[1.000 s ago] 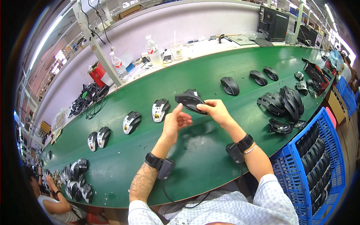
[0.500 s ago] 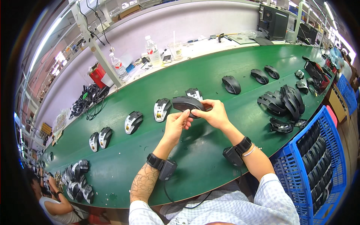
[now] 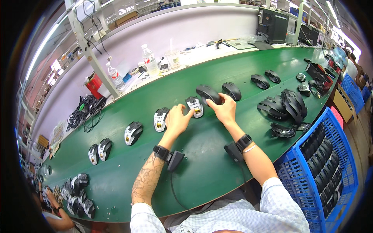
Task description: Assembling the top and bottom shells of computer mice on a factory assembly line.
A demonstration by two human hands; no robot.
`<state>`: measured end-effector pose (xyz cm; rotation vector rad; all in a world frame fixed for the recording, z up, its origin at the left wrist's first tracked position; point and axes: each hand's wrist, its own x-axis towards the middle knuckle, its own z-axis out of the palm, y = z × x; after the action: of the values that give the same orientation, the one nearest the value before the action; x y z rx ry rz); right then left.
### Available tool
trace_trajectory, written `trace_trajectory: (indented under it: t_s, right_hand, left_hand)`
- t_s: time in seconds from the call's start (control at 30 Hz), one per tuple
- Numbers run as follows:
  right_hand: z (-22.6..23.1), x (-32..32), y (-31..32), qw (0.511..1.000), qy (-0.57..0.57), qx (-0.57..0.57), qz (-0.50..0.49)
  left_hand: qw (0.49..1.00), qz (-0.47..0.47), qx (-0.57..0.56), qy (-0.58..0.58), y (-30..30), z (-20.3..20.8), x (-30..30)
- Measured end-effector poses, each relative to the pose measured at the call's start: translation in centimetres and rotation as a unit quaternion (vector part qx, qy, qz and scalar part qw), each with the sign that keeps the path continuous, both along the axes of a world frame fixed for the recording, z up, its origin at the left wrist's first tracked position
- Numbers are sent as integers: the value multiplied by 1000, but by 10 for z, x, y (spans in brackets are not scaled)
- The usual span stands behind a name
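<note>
My right hand [image 3: 224, 110] grips a black computer mouse [image 3: 208, 94], thumb on its near side, fingers at its right end. Just left of it lies a mouse without its top cover [image 3: 195, 106], white and black inside with a yellow label. My left hand [image 3: 178, 119] is beside that one, thumb and fingers apart and nothing in them; whether the thumb tip touches it I cannot tell. Past the left hand rests another uncovered mouse [image 3: 160, 119]. A finished-looking black mouse [image 3: 232, 91] lies right of the held one.
Further uncovered mice [image 3: 133, 133] line the green table [image 3: 202, 163] to the left. Black mouse shells [image 3: 293, 106] are piled at right, near a blue crate [image 3: 301, 174] of dark parts. Bottles [image 3: 149, 58] stand on the back ledge. Another person's arm [image 3: 58, 213] shows lower left.
Both hands held the black mouse before. The left has let go and moved to the uncovered mouse; the right has carried the black mouse outward to the row. The view has shifted slightly.
</note>
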<state>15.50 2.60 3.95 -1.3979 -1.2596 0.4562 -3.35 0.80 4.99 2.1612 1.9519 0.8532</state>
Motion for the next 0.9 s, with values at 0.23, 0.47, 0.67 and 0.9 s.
trace_trajectory:
  t_s: [0.23, 0.47, 0.67, 0.9]
  right_hand:
    - [-30, 20, 24, 970, -232, -17, -65]
    - [-5, 52, 10, 949, -299, -25, -96]
    - [34, 93, -18, 892, -396, -152, -157]
    - [39, 148, -37, 778, -551, -186, -238]
  left_hand:
    - [984, -64, 9, 166, 39, -10, 15]
    - [989, -33, -51, 133, 31, -15, -22]
    - [987, 33, -83, 135, 5, -9, -58]
    - [980, 88, -100, 146, -10, -3, -79]
